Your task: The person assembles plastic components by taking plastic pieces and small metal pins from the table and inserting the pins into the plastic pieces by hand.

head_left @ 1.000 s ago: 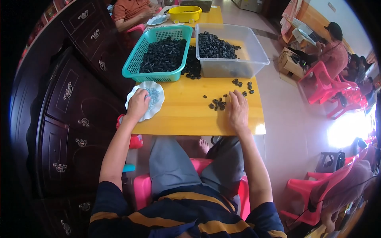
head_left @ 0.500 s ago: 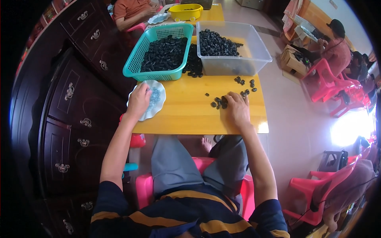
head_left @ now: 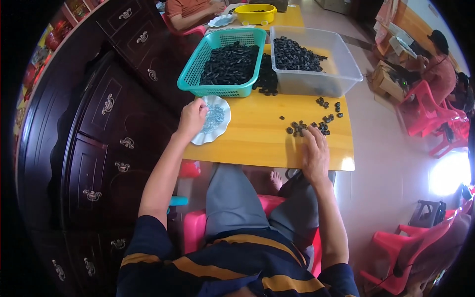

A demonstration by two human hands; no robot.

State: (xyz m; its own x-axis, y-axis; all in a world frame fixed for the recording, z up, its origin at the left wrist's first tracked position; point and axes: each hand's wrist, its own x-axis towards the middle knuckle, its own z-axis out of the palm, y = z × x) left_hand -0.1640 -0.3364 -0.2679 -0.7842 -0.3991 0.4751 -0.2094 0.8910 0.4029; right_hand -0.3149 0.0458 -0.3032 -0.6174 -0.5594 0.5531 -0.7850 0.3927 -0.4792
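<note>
Dark drawers (head_left: pixel 99 119) flank a yellow table (head_left: pixel 257 133) bearing black pieces (head_left: pixel 298 127).

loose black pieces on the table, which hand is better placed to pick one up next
Probably the right hand: it is right beside the loose pieces, while the left hand is farther off, at the plate.

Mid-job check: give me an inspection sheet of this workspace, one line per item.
Surface: yellow tabletop, glare at its near right corner.
Job's things: loose black parts; bluish pieces on white wavy-edged plate.
Clutter: dark pieces heaped between teal basket and clear bin.
Left hand: at plate's left edge; grip unclear.
Right hand: fingers extended at the loose parts.
Cables: possible cord by lower-right pink chair.
Surroundings: dark cabinet at left; people seated nearby.
</note>
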